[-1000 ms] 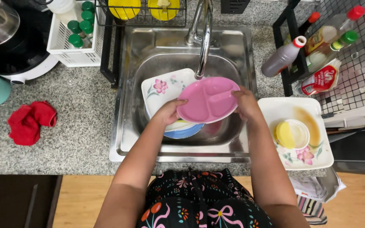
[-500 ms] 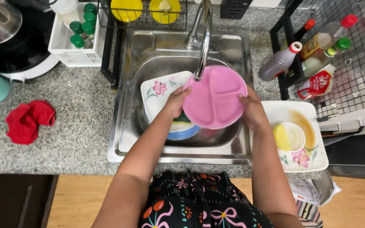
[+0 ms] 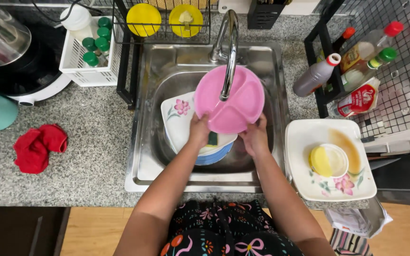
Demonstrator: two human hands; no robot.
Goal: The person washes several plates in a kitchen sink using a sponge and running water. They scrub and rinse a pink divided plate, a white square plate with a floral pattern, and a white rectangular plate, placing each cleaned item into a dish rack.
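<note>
I saw pink divided plate, round, three compartments, face up toward me, under faucet; left hand, right hand clamped on near rim.

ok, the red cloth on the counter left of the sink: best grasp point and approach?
Pinch the red cloth from straight above, at its raised bunched folds near the middle. It lies crumpled on the granite counter, with nothing rigid to grip, and the space right around it looks open, so a top-down pinch seems easiest.
</note>
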